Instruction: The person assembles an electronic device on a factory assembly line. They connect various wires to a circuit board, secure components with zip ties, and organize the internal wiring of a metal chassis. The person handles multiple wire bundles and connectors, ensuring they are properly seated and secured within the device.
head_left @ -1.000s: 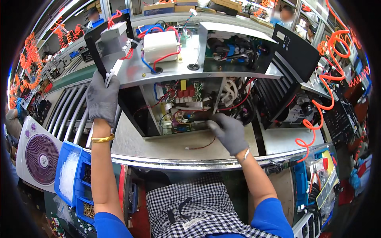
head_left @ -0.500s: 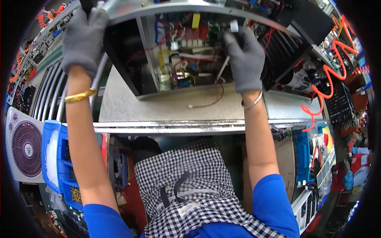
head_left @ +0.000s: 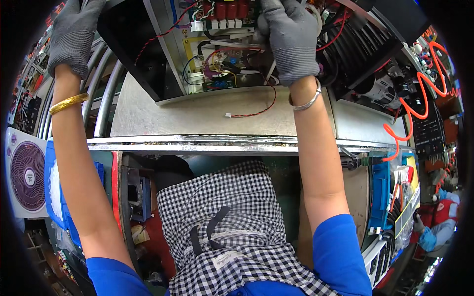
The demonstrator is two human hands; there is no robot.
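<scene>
A black-sided metal casing [head_left: 129,49] stands on the bench with its inside exposed. In it are a circuit board with red parts [head_left: 231,11], white connectors and bundled wires [head_left: 217,59]. My right hand [head_left: 291,42], in a grey glove, reaches over the casing's inside with bent fingers; what lies under them is hidden. A thin red-and-black cable [head_left: 259,112] with a small white plug hangs out onto the bench. My left hand [head_left: 76,37], also gloved, is beside the casing's left panel. The upper edge cuts off its fingertips.
The metal bench top [head_left: 197,121] ends at a front edge before my checked apron. Metal rollers [head_left: 106,93] lie left, near a fan [head_left: 29,172] and a blue bin [head_left: 52,192]. A coiled orange air hose [head_left: 417,108] hangs right, above a blue tray [head_left: 380,192].
The casing now appears higher in view, its upper part cut off. My left hand has shifted left and up; my right hand has moved slightly left and up, its fingers more bent.
</scene>
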